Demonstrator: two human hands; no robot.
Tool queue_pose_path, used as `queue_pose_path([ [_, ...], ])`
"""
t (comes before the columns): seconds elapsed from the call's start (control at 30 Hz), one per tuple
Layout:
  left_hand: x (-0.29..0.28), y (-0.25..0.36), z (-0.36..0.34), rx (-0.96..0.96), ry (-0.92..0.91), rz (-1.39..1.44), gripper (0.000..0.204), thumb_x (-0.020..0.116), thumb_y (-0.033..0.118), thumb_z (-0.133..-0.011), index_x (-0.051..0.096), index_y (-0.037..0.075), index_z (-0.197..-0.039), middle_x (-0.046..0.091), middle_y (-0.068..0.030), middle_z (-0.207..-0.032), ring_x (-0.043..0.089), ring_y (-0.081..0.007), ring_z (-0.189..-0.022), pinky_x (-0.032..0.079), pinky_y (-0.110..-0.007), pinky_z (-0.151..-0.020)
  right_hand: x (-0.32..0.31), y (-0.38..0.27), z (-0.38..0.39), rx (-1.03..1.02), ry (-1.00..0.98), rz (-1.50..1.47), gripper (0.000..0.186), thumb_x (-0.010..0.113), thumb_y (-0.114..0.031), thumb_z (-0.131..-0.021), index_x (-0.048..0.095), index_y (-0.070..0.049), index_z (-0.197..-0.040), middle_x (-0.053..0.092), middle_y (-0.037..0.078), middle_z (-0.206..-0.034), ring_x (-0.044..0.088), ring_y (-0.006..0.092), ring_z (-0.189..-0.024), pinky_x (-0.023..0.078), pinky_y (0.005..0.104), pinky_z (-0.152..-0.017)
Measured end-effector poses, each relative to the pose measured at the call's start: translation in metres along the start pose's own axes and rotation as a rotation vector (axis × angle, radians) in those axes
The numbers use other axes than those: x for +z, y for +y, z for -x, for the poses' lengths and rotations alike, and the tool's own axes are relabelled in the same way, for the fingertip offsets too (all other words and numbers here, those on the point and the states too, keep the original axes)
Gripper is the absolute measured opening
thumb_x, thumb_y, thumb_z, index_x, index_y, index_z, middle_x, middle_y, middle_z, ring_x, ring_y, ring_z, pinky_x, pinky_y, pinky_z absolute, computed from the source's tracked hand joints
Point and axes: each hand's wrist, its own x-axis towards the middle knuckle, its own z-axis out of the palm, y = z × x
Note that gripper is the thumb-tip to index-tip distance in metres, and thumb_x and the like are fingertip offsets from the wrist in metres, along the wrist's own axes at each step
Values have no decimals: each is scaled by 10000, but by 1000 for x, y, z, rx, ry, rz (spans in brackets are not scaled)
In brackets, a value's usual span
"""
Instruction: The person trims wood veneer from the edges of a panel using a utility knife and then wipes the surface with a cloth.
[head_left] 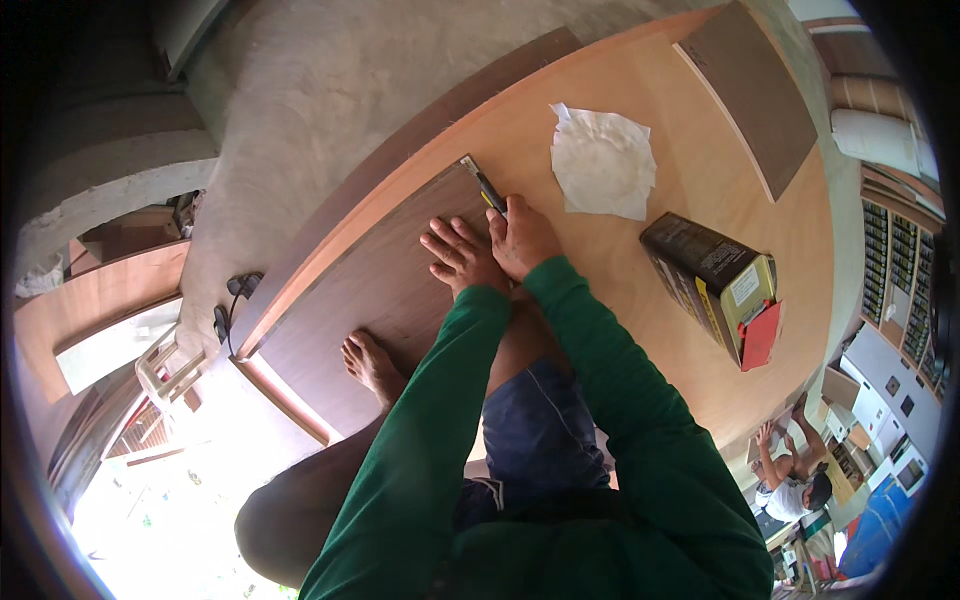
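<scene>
Fingers apart, my left hand [462, 258] presses on a long dark brown board [355, 280] that lies along the edge of the light plywood top [700, 170]. Just to its right, my right hand [523, 238] grips a black-and-yellow cutter [487, 190] at the board's right edge. My bare foot [372, 368] rests on the board. A square white paper sheet [602, 160] lies beyond my right hand. Nearer, a rectangular dark metal can [700, 275] lies at the right, with a red flat piece [760, 335] at its end.
A brown panel [745, 95] lies at the top right of the plywood. A cord and dark object [242, 290] are on the floor beside it. Stacked boards [105, 280] stand at the left. A co-worker [790, 480] is busy at the lower right, near shelving.
</scene>
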Motion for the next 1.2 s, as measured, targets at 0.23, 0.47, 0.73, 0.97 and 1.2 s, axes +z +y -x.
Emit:
queue_pose_path([
  [0.23, 3, 1, -3, -36, 29, 26, 1017, 654, 406, -852, 12, 41, -1552, -99, -313, -1588, -69, -584, -1433, 250, -734, -1052, -5, -4, 1, 51, 23, -51, 305, 559, -267, -955, 505, 32, -977, 632, 297, -886, 615, 489, -817, 495, 553, -722],
  [0.47, 5, 3, 0, -28, 67, -4, 1018, 688, 283, -828, 31, -33, -1538, -81, -278, -1605, -79, -535, -1458, 244, -707, -1078, -4, -1, 2, 38, -6, -37, 306, 567, -265, -949, 506, 35, -962, 632, 297, -868, 620, 483, -816, 498, 547, -727],
  [0.73, -11, 7, 5, -18, -43, 17, 1111, 767, 281, -772, 27, -43, -1535, -99, -301, -1593, -94, -561, -1441, 230, -707, -1088, -4, 2, -5, 35, -15, 51, 298, 559, -261, -951, 502, 32, -949, 639, 297, -874, 632, 478, -805, 514, 544, -719],
  [0.97, -18, 9, 6, -49, -76, -13, 1165, 806, 262, -735, 16, -55, -1530, -90, -310, -1590, -80, -570, -1437, 259, -699, -1082, -9, 0, -7, 29, -30, 72, 307, 540, -276, -959, 505, 28, -968, 645, 286, -852, 644, 466, -791, 521, 533, -713],
  [1.2, -12, 6, 4, -39, -32, 10, 1135, 776, 245, -759, -1, -47, -1533, -93, -313, -1589, -87, -571, -1436, 267, -695, -1080, -17, -10, -9, 45, -110, 71, 312, 526, -281, -969, 506, 31, -966, 649, 296, -816, 638, 479, -791, 518, 538, -724],
])
